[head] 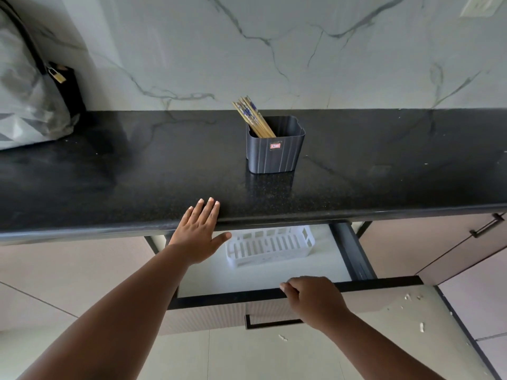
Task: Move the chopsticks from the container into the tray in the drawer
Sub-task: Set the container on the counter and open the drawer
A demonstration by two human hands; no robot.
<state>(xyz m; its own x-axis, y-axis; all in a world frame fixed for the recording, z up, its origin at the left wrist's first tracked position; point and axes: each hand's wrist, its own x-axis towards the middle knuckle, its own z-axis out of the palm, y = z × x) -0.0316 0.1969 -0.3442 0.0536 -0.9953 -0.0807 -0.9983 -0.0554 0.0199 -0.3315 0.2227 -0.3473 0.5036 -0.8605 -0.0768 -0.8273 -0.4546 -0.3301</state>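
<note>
Chopsticks (253, 116) stand in the container (275, 152) on the counter (109, 174), behind the tray (270, 246) in the drawer (274, 293) below.

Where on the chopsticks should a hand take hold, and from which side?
Grip the chopsticks by their patterned top ends, coming from above and left: they lean left out of the container, so only those ends stand clear of its rim.

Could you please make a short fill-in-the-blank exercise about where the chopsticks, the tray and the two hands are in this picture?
1. The chopsticks stand in the dark ____ on the counter.
2. The white tray lies inside the open ____.
3. The ____ hand grips the drawer's front edge.
4. The left hand rests flat on the counter's ____.

Missing words: container; drawer; right; edge
</note>
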